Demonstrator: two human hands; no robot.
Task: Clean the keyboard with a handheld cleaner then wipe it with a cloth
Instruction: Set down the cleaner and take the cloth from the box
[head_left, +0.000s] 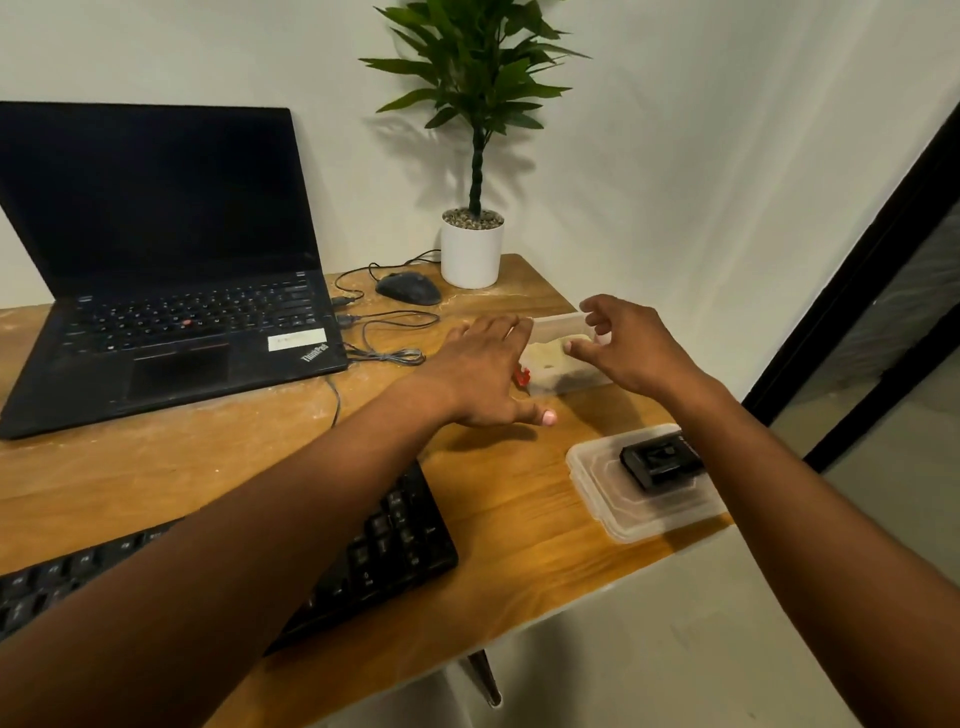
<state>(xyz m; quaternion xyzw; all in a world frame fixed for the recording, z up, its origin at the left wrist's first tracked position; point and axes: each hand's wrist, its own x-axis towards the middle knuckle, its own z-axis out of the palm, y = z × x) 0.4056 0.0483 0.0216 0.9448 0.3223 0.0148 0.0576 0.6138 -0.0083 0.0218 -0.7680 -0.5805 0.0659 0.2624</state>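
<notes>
Both hands reach toward the clear plastic box (563, 358) near the desk's (493, 519) right edge, which serves as the landmark here. The left hand (485, 371) lies flat with fingers spread against the box's left side, likely to steady it; something red (522, 375) peeks out beneath it. The right hand (631, 345) hovers over the box's right end, fingers curled but apart, holding nothing. In front of the box sits its lid (644, 512) bearing a small black device (660, 460), perhaps the cleaner. The keyboard (384, 551) waits nearer the person, left of the lid, untouched.
</notes>
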